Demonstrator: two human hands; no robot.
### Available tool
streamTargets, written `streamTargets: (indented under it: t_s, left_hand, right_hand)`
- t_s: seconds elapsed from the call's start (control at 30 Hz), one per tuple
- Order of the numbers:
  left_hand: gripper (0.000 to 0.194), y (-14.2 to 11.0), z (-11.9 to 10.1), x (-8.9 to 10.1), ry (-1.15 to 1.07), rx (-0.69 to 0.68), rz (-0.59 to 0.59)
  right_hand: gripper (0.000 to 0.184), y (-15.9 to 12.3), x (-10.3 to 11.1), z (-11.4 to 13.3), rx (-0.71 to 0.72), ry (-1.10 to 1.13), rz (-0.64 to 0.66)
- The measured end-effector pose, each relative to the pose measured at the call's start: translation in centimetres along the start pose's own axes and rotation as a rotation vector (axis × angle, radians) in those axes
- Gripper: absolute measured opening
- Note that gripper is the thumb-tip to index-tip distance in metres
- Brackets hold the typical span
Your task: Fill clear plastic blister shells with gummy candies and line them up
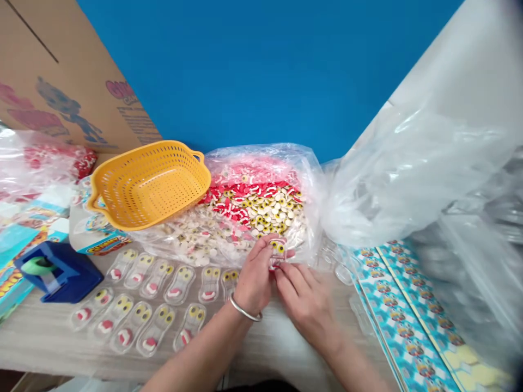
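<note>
My left hand (pixel 254 279), with a bangle at the wrist, grips a clear plastic blister tray (pixel 278 253) above the table. Two yellow-and-black eye candies (pixel 278 246) sit in the tray's far end. My right hand (pixel 304 298) is closed, its fingertips pinched at the tray's near end on a small red-and-white mouth candy (pixel 273 268), mostly hidden by the fingers. Just beyond both hands, an open plastic bag (pixel 312 190) spills loose eye candies (pixel 272 212) and red mouth candies (pixel 232 209).
Filled blister trays (pixel 157 329) lie in two rows at left. Behind them are a yellow basket (pixel 151 188) and a blue tape dispenser (pixel 61 272). Printed card sheets (pixel 392 305) and clear plastic bags (pixel 379 185) lie at right. A cardboard box (pixel 69 71) stands at back left.
</note>
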State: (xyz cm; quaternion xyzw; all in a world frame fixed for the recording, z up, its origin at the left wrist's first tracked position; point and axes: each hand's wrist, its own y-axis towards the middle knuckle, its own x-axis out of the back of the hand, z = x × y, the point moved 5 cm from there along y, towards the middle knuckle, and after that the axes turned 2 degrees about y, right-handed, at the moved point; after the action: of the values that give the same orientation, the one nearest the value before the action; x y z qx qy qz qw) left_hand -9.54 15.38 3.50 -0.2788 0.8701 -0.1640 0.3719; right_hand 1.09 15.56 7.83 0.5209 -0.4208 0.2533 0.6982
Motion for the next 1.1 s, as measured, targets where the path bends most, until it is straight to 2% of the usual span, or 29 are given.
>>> streamTargets:
  t_s: [0.13, 0.37, 0.6, 0.73, 0.83, 0.93, 1.03, 1.1]
  left_hand:
    - [0.029, -1.1, 1.6, -1.7, 0.056, 0.016, 0.028]
    - [0.045, -2.6, 4.7, -5.1, 0.224, 0.084, 0.078]
    - [0.04, -3.1, 7.2, -6.9, 0.305, 0.101, 0.091]
    - [0.038, -3.2, 7.9, -7.6, 0.36, 0.094, 0.098]
    - [0.039, -3.0, 8.1, -7.9, 0.401, 0.102, 0.081]
    - [0.039, -2.5, 8.2, -8.2, 0.437, 0.124, 0.071]
    - [0.036, -2.0, 8.3, -8.5, 0.461, 0.134, 0.071]
    - [0.034, -1.8, 8.4, -8.7, 0.463, 0.146, 0.069]
  right_hand:
    - [0.021, -2.9, 1.0, 0.3, -0.031, -0.051, -0.035]
    - [0.019, -6.2, 3.5, -0.4, -0.198, -0.088, -0.136]
    - [0.013, -8.9, 5.6, -1.7, -0.344, 0.003, -0.285]
    - [0.015, -9.6, 6.9, -3.8, -0.463, 0.058, -0.331]
    - [0.016, -9.6, 7.8, -7.1, -0.558, 0.12, -0.347]
    - [0.02, -9.2, 8.2, -12.9, -0.718, 0.134, -0.318]
    - [0.023, -8.0, 7.3, -19.8, -0.918, 0.056, -0.15]
    - [0.027, -6.5, 6.1, -23.3, -0.948, 0.018, 0.009]
